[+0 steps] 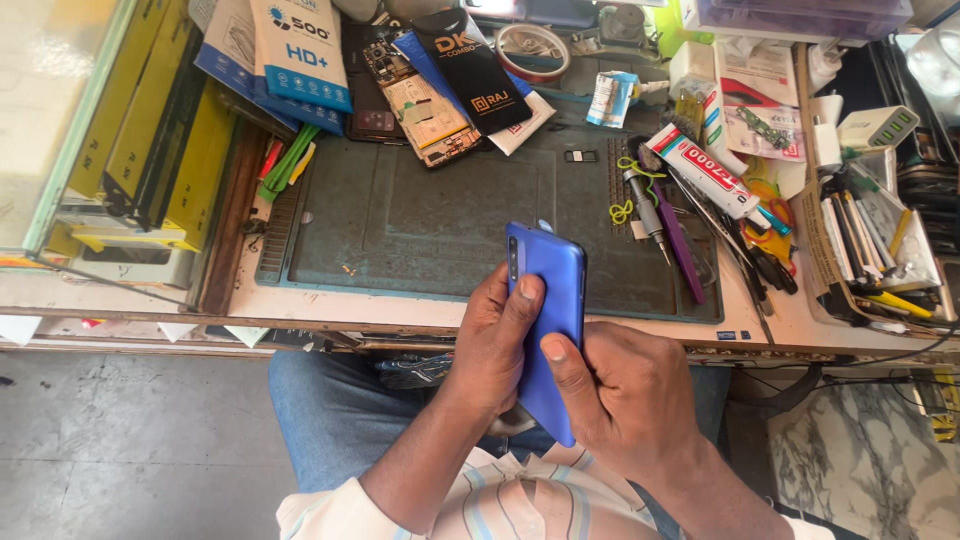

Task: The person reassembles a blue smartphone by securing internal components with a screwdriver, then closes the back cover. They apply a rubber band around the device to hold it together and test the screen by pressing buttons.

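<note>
A blue smartphone [547, 300] is held back-side up over the front edge of the workbench, its camera strip at the upper left. My left hand [493, 345] wraps its left edge, thumb pressing on the back. My right hand [620, 390] grips its lower right part, thumb lying on the blue back. Both hands sit above my lap, just in front of the dark green work mat [420, 215].
An opened phone with exposed circuit board [420, 105] lies at the mat's back. Boxes and packets [290, 50] crowd the back left; yellow boxes [160, 130] stand at left. A glue tube [705, 165], screwdriver [645, 205], tape roll [533, 50] and tools fill the right.
</note>
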